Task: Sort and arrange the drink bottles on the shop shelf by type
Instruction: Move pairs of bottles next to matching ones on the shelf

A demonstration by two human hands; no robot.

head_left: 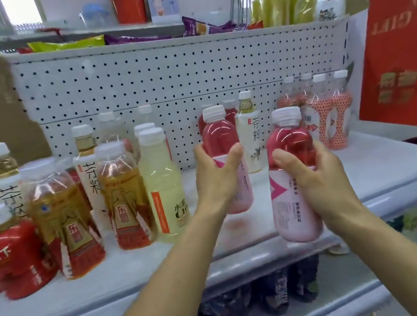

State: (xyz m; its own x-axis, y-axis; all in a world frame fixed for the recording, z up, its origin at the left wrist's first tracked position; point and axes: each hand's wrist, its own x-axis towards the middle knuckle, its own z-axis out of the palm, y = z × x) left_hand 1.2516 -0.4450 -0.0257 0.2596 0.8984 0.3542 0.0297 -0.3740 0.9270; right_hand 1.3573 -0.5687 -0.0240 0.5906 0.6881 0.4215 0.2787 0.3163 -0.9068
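Left hand [217,172]: wrapped around a pink bottle [224,155] at mid-body, thumb on its right side, fingers on its left – the bottle is upright, its base just above or on the shelf [365,161]; cannot tell which
Right hand [309,169]: closed around a second pink bottle [291,167], fingers across its red upper part, held upright over the shelf's front edge, base clear of the surface
White tea bottle [251,135]: stands between the two pink ones, nearer the pegboard back wall [163,78]
Spotted red-and-white bottles [331,115]: a tight group at the shelf's back right corner
Pale yellow bottle [161,183]: just left of the left hand, upright
Amber tea bottles [124,197]: toward the left part of the shelf, mixed with white-labelled ones
Red-wrapped bottles [8,255]: at the front left edge – touching the amber ones
Shelf middle: bare white surface in front of the right-hand group
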